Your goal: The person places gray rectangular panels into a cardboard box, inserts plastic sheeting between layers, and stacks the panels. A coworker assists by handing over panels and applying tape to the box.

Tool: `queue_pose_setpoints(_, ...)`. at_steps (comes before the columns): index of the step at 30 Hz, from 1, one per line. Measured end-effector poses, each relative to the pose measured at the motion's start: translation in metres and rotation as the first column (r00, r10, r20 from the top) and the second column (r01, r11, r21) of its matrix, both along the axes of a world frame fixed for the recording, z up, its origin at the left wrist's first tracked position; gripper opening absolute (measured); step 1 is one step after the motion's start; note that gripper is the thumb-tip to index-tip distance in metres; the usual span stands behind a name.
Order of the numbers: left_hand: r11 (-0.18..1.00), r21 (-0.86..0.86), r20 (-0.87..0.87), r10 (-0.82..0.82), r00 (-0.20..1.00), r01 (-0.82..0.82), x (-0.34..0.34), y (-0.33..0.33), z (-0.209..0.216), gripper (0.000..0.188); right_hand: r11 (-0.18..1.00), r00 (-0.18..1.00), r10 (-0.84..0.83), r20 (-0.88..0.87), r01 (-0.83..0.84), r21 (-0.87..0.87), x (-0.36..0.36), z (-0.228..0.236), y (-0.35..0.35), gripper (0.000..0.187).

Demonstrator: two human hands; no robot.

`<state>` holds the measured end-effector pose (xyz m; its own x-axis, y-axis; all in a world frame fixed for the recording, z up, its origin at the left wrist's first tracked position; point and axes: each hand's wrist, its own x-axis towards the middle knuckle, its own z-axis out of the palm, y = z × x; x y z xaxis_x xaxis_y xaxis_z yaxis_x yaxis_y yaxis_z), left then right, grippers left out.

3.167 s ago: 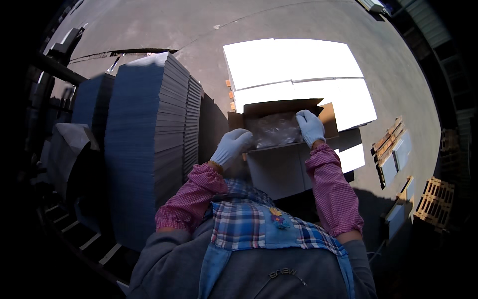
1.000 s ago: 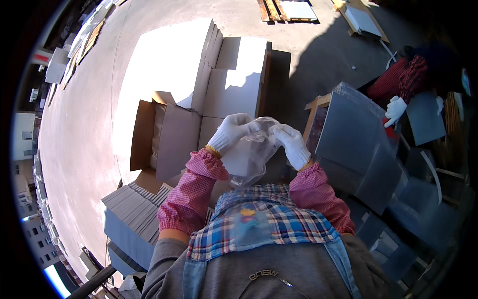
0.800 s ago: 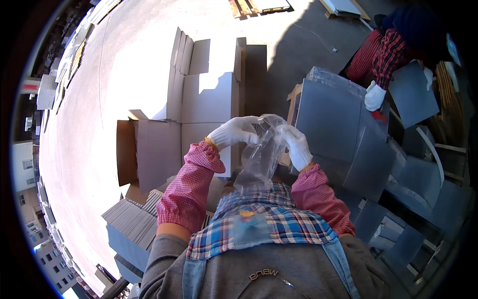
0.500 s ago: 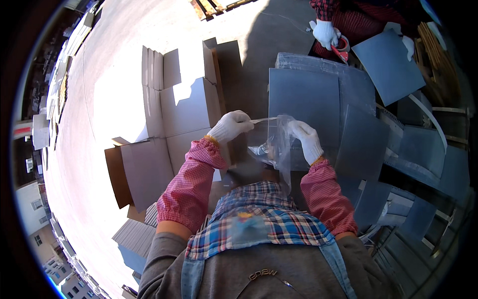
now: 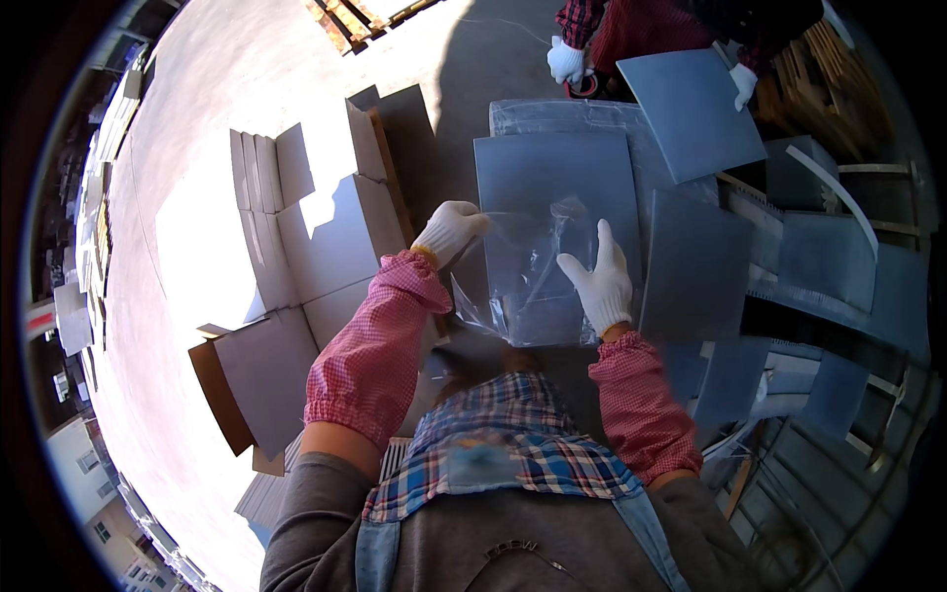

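A clear plastic bag hangs spread out in front of me, above a stack of flat grey panels. My left hand, in a white knit glove, is closed on the bag's upper left edge. At the bag's right side my right hand, gloved the same way, has its thumb and fingers apart and grips nothing. Whether its palm touches the plastic I cannot tell. Through the bag the grey panel beneath shows, with creases and shine across the film.
To the left stand open cardboard boxes. At the far right a co-worker's gloved hand holds a tilted grey panel; the other hand is by a red tape roll. More panels lie right. A wooden pallet sits far back.
My right hand has let go of the plastic and spread its fingers. The bag has opened out wider between my hands. The view has shifted, and the co-worker's panel appears farther left.
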<state>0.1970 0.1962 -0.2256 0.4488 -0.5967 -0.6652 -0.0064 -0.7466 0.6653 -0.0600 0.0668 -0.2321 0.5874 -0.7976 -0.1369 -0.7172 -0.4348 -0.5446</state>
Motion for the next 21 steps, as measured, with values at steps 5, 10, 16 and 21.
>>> queue_pose_setpoints(5,0.999,-0.014,0.034,0.037,0.999,-0.036,0.006,-0.002,-0.02,0.036,0.967,0.976,-0.197,-0.092,0.209,0.145,0.031,-0.041,-0.02,0.092)
queue_pose_setpoints(10,0.992,-0.09,0.084,0.101,0.991,-0.093,0.015,0.002,-0.029,0.034,0.929,0.966,-0.254,-0.037,0.255,0.269,0.061,-0.064,-0.069,0.054)
queue_pose_setpoints(16,0.976,-0.029,0.067,0.217,0.974,-0.216,0.027,-0.004,-0.051,0.031,0.957,0.923,-0.23,0.309,0.157,0.243,0.037,-0.1,-0.117,0.029)
queue_pose_setpoints(21,0.949,-0.16,0.292,0.309,0.905,-0.273,0.02,-0.037,-0.083,0.036,0.985,0.946,-0.172,0.273,0.172,0.024,0.052,-0.096,-0.149,0.029)
